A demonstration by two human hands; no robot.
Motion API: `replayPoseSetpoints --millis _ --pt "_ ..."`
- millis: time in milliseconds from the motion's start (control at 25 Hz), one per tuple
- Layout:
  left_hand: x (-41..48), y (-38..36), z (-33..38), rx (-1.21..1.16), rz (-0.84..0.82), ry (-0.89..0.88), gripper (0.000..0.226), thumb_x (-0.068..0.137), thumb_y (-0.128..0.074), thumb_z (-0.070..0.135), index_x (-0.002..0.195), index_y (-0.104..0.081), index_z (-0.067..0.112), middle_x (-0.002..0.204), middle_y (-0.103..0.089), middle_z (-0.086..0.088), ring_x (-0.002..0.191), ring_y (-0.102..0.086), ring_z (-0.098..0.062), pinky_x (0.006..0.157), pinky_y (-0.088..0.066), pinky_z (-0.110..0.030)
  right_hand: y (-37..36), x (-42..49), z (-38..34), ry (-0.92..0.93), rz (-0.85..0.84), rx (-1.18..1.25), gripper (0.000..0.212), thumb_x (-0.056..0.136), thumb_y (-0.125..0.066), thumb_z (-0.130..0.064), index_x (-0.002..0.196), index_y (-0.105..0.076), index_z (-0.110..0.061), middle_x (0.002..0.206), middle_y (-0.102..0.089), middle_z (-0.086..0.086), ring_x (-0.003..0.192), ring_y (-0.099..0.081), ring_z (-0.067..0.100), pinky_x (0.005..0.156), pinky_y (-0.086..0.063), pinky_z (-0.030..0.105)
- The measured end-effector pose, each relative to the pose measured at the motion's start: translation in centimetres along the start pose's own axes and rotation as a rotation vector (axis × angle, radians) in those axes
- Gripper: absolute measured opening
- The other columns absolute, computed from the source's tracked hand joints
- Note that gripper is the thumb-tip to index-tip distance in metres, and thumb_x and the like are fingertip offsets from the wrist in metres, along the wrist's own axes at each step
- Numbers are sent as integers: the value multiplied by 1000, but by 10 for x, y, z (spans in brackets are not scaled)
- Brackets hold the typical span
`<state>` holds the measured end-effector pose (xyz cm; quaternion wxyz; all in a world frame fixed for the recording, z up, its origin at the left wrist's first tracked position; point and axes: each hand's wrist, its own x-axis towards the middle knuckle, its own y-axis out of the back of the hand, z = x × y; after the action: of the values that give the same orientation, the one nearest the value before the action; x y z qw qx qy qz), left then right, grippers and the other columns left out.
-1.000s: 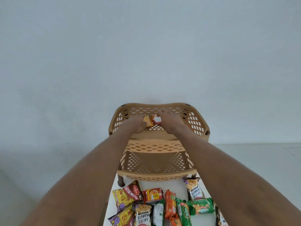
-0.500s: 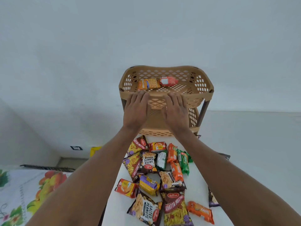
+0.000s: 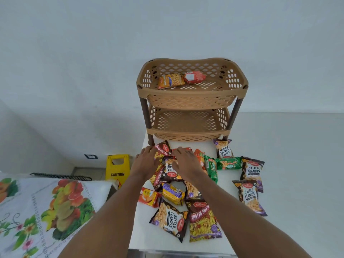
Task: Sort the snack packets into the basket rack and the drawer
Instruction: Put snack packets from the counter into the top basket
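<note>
My left hand (image 3: 146,164) and right hand (image 3: 186,164) lie spread flat, gripping nothing, on the packets heaped on the white surface (image 3: 227,231). Two packets, one yellow (image 3: 171,81) and one red (image 3: 194,77), sit in the two-tier basket rack's (image 3: 191,94) top basket.

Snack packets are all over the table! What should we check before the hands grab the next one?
1. Top basket has room beside the yellow packet and red packet: ok.
2. Lower basket free: ok.
3. Left hand and right hand over the pile: ok.
4. Hands gripping a packet: cannot tell.
5. Orange packet safely away from the table's left edge: not ok.
6. Drawer in sight: not ok.
</note>
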<state>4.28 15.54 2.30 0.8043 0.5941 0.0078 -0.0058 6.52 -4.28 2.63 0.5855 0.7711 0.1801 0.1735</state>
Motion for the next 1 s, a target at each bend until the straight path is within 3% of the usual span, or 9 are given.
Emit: replayPoseSetpoints --millis 120,360,480,560,640,840,1000 --pt "-8 -10 -9 -109 -74 227 48 106 -56 34 147 -50 10 148 -51 -14 134 -53 -36 100 -53 -50 -20 -1 -11 -59 -112 -24 44 102 -55 -35 142 -51 -16 141 -53 5 134 -52 26 113 -42 45" --pt "-13 -26 -16 -388 -49 571 58 100 -69 35 143 -50 0 143 -56 -23 132 -55 -41 103 -50 -49 -23 12 -8 -100 -304 -105 56 102 -56 -38 153 -42 -20 151 -46 8 143 -41 31 120 -32 51" --pt "-10 -34 -18 -562 -53 633 48 96 -77 29 125 -61 -6 123 -69 -20 115 -65 -39 92 -54 -45 -19 14 -6 58 -394 -149 69 97 -60 -11 158 -34 -30 162 -34 5 150 -30 31 121 -25 55" --pt "-8 -36 -22 -649 -77 670 46 91 -83 25 116 -65 -8 105 -67 -15 99 -66 -34 81 -52 -41 -15 16 -5 209 -405 -284 82 91 -63 3 158 -34 -34 166 -29 5 151 -28 31 121 -25 58" --pt "-5 -35 -25 -757 -114 697 36 87 -87 20 103 -68 -6 93 -61 -17 81 -58 -28 74 -46 -38 -11 20 -5 313 -393 -394 79 91 -63 5 156 -37 -33 164 -32 7 149 -31 32 119 -29 57" --pt "-7 -23 -29 -998 -154 697 37 82 -90 10 99 -57 6 113 -64 -22 98 -61 -34 85 -61 -47 1 29 -1 408 -353 -456 61 91 -62 4 143 -51 -27 158 -40 6 146 -35 30 119 -29 54" --pt "0 -17 -32 -1039 -203 677 50 77 -94 8 118 -66 -1 117 -67 -21 101 -62 -31 78 -56 -37 20 34 3 458 -353 -454 41 87 -68 -4 119 -61 -28 145 -51 1 135 -44 26 113 -31 47"
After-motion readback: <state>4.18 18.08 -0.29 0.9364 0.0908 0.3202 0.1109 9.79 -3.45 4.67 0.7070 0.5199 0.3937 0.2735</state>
